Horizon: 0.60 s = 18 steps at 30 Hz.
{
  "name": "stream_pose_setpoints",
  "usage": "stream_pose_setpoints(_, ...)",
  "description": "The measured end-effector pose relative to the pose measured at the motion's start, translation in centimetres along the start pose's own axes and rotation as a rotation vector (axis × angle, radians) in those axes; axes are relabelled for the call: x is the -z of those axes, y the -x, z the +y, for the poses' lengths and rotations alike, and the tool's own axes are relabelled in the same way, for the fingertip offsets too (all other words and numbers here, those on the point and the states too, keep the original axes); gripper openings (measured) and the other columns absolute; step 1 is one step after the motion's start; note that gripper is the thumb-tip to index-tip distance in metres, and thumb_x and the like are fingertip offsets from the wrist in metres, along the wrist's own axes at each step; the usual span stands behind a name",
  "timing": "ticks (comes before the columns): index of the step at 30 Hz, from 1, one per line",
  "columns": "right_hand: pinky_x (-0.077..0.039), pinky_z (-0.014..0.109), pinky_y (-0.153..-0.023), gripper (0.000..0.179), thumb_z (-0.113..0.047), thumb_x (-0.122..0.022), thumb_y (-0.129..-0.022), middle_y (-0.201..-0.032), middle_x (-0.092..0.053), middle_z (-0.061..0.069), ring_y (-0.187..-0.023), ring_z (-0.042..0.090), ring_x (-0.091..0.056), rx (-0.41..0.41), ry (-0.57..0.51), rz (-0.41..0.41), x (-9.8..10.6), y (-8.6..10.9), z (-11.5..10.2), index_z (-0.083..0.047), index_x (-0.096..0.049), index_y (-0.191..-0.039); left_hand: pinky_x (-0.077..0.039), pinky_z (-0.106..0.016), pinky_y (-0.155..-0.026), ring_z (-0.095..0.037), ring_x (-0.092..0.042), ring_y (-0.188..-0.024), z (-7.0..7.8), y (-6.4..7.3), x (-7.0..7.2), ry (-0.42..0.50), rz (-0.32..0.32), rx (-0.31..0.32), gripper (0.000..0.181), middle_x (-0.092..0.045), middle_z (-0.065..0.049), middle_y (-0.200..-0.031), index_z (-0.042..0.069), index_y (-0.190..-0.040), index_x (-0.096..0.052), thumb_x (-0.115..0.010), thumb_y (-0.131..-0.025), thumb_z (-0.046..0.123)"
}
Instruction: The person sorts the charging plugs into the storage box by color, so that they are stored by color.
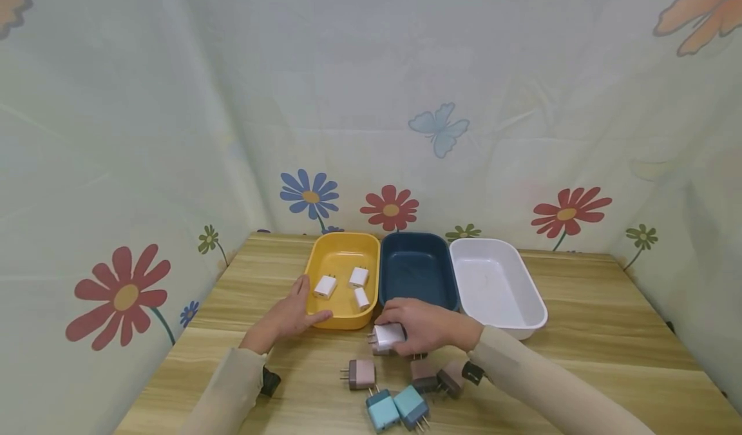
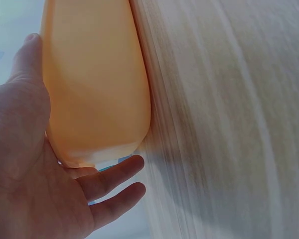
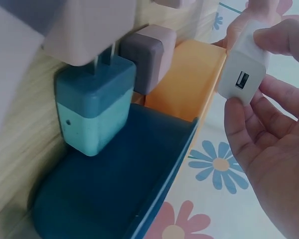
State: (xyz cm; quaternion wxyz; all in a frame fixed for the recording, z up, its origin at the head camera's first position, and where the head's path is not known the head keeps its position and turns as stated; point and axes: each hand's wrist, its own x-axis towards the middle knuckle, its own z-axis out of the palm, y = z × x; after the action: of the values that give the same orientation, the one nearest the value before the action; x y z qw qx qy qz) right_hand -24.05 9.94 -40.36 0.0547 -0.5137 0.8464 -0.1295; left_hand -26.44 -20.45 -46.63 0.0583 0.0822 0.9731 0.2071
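Observation:
My right hand (image 1: 426, 325) pinches a white USB charger (image 1: 390, 336) between thumb and fingers, above the table in front of the trays. Its USB port faces the camera in the right wrist view, where the white charger (image 3: 241, 74) is held by the fingertips. My left hand (image 1: 292, 309) rests against the front left corner of the yellow tray (image 1: 342, 323), thumb along the rim and fingers extended, as the left wrist view shows against the tray wall (image 2: 97, 79). Inside the yellow tray lie three white chargers (image 1: 326, 287).
A dark blue tray (image 1: 414, 267) and a white tray (image 1: 493, 277) stand right of the yellow one. Nearer me on the wooden table lie pink-and-grey chargers (image 1: 362, 374) and two turquoise-and-blue chargers (image 1: 382, 410). A flowered curtain (image 1: 348, 100) hangs behind the table.

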Motion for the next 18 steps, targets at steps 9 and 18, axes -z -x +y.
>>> stream_pose_setpoints(9, -0.041, 0.023, -0.083, 0.043, -0.032, -0.062, -0.078, -0.115, -0.049, -0.005, -0.095, 0.007, -0.044, -0.017, 0.007, 0.000, 1.0, -0.9, -0.2, -0.016, -0.055, -0.118, -0.030, -0.047, -0.095, -0.039, -0.033, -0.119, 0.1, 0.1, 0.1, -0.007, 0.008, -0.002, 0.108, 0.000, -0.019, -0.144, 0.000, -0.139, 0.003, -0.051, -0.072, 0.065)
stream_pose_setpoints(18, -0.042, 0.022, -0.081, 0.045, -0.035, -0.062, -0.078, -0.118, -0.048, -0.005, -0.096, 0.008, -0.044, -0.038, 0.007, 0.006, 1.5, -1.6, -0.3, -0.017, -0.055, -0.118, -0.030, -0.047, -0.094, -0.039, -0.033, -0.118, 0.1, 0.1, 0.1, -0.017, 0.013, -0.011, 0.107, 0.000, -0.019, -0.144, 0.000, -0.139, 0.003, -0.051, -0.073, 0.065)
